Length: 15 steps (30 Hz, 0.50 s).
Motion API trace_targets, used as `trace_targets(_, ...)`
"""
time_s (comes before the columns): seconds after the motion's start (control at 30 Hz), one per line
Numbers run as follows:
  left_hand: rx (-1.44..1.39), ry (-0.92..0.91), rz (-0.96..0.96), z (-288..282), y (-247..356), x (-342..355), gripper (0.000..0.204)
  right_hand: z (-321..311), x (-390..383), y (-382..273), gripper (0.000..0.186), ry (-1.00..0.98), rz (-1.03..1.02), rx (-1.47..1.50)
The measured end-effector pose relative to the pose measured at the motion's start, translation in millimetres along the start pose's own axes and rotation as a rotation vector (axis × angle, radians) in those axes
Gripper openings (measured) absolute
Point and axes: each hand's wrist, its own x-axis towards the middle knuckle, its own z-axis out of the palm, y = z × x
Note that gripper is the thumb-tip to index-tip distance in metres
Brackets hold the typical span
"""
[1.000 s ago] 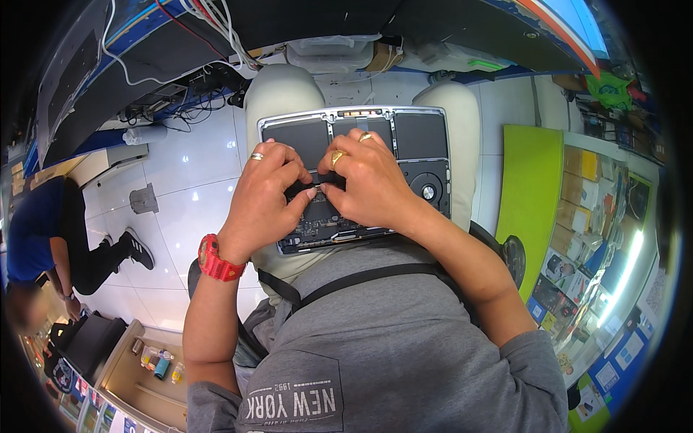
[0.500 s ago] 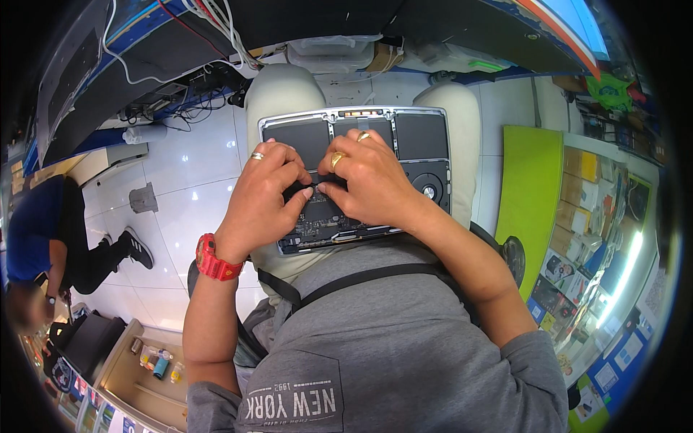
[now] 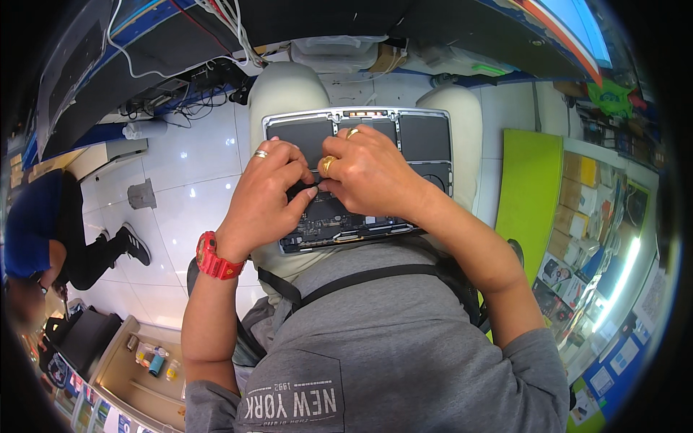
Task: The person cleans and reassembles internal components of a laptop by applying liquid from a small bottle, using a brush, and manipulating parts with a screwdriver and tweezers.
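Observation:
An opened laptop [image 3: 451,144] lies across my thighs, its inside facing up with black battery cells [image 3: 424,136] along the far side. A dark circuit board [image 3: 315,229] shows on the near side, partly under my hands. My left hand [image 3: 261,189] is closed in a pinch over the laptop's middle, thumb against fingertips. Touching or nearly touching it, my right hand [image 3: 369,177] is closed too, its fingertips bent down at the same spot. Whatever lies between the fingers is too small or hidden to name. The right hand partly covers the round fan at right.
A dark desk edge [image 3: 325,18] with hanging cables [image 3: 234,32] runs above my knees. At left a seated person [image 3: 43,224] is near an open drawer [image 3: 137,382] holding small bottles. A green panel [image 3: 530,195] and a glass display case [image 3: 599,216] stand at right.
My right hand has shifted slightly left and its forearm now covers more of the fan. The left hand stays almost in place, with the fingertips still meeting at the laptop's middle.

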Motion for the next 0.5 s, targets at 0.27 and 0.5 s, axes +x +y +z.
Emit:
trace_targets(0.27, 0.004, 0.007, -0.001, 0.6, -0.1, -0.6, 0.020, 2.1, 1.0, -1.8, 0.017, 0.019, 0.041, 0.038)
trace_targets(0.5, 0.006, -0.003, -0.019, 0.5, 0.9, 0.1, 0.020, 5.5, -0.5, -4.3, 0.014, 0.057, 0.046, 0.083)
